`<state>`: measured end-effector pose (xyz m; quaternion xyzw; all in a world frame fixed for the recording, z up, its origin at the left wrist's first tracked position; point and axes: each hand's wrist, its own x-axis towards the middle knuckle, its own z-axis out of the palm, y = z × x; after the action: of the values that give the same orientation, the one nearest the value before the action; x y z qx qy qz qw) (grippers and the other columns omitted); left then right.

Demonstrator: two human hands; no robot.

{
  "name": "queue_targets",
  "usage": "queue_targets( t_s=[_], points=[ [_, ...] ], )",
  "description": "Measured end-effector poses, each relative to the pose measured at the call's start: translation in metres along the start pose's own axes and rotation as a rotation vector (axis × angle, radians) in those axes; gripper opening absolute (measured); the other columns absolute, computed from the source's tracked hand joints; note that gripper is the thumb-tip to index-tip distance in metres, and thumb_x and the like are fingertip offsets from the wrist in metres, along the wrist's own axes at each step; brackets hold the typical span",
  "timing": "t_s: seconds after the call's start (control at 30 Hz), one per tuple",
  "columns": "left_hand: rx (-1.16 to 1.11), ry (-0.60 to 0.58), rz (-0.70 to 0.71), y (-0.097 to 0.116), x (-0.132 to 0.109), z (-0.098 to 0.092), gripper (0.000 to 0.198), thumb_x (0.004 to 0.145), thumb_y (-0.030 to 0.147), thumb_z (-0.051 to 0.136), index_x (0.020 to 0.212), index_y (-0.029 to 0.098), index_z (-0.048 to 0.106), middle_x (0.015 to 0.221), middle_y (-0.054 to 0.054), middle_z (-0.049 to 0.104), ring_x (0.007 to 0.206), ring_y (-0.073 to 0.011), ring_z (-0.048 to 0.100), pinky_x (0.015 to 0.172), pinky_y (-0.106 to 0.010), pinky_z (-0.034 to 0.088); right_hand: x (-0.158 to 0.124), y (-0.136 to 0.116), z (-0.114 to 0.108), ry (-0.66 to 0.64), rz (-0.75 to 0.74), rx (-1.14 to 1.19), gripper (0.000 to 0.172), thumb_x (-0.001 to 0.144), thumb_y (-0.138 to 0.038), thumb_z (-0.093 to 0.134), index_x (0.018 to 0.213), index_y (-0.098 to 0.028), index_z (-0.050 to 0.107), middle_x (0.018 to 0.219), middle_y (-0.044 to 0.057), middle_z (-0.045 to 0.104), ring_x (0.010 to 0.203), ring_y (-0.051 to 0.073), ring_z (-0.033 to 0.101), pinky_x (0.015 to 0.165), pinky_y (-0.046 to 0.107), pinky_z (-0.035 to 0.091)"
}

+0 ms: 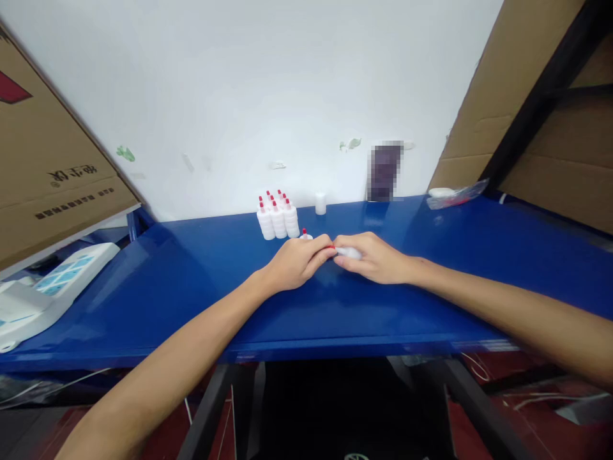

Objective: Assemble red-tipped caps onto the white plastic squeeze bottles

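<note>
My right hand is wrapped round a white squeeze bottle, which lies tilted on its side with its nozzle pointing left. At that nozzle, the fingertips of my left hand pinch a small red cap. Whether the cap sits on the nozzle or just off it is hidden by the fingers. Behind my left hand stands another white bottle with a red tip, mostly covered. A tight group of several white bottles with red caps stands upright just beyond, near the wall.
A white cylindrical container stands against the wall. To the right lies a clear plastic bag with something white and red. A white and blue device rests at the left of the blue table. Cardboard flanks the left side.
</note>
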<state>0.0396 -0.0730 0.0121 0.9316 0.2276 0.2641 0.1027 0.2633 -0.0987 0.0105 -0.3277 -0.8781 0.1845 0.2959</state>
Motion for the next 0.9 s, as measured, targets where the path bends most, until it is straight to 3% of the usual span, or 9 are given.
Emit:
queue_targets(
  t_s=[0.23,0.4,0.53,0.77,0.9],
  points=[
    [0.063,-0.063,0.068,-0.003,0.0,0.0,0.033,0.107,0.039,0.035,0.094,0.019,0.058,0.071,0.001,0.059,0.059,-0.012,0.052,0.059,-0.025,0.036,-0.001,0.007,0.002,-0.022,-0.005,0.035,0.031,0.096,-0.048,0.054,0.097,-0.018,0.058,0.081,0.0,0.062,0.069,0.014,0.053,0.065,0.026,0.038],
    [0.235,-0.092,0.234,-0.002,0.001,0.007,0.031,0.105,0.035,0.037,0.091,0.018,0.058,0.073,-0.001,0.065,0.061,-0.0134,0.057,0.059,-0.025,0.037,-0.002,0.003,0.003,-0.074,0.065,0.098,0.046,0.095,-0.056,0.049,0.071,-0.016,0.057,0.062,-0.003,0.05,0.057,0.011,0.042,0.057,0.025,0.031],
    [0.317,-0.093,0.342,-0.002,0.002,0.013,0.036,0.105,0.038,0.036,0.084,0.017,0.056,0.073,-0.002,0.066,0.06,-0.0135,0.058,0.059,-0.027,0.037,0.0,-0.003,0.004,-0.115,0.099,0.063,0.047,0.089,-0.054,0.056,0.06,-0.017,0.053,0.055,-0.004,0.042,0.054,0.009,0.035,0.055,0.025,0.027],
    [0.211,-0.057,0.362,-0.001,0.0,0.018,0.04,0.107,0.04,0.032,0.082,0.018,0.053,0.071,-0.001,0.066,0.055,-0.0116,0.055,0.058,-0.027,0.038,-0.002,-0.008,0.007,-0.103,0.063,0.054,0.044,0.089,-0.047,0.05,0.057,-0.018,0.046,0.054,-0.004,0.034,0.052,0.008,0.029,0.053,0.026,0.023],
    [0.13,-0.066,0.301,0.002,-0.001,0.021,0.037,0.105,0.037,0.038,0.078,0.018,0.052,0.068,0.0,0.063,0.055,-0.011,0.053,0.056,-0.025,0.037,-0.003,-0.008,0.008,-0.111,0.049,0.082,0.043,0.092,-0.047,0.049,0.061,-0.017,0.052,0.056,-0.004,0.04,0.053,0.009,0.034,0.055,0.027,0.025]
  ],
)
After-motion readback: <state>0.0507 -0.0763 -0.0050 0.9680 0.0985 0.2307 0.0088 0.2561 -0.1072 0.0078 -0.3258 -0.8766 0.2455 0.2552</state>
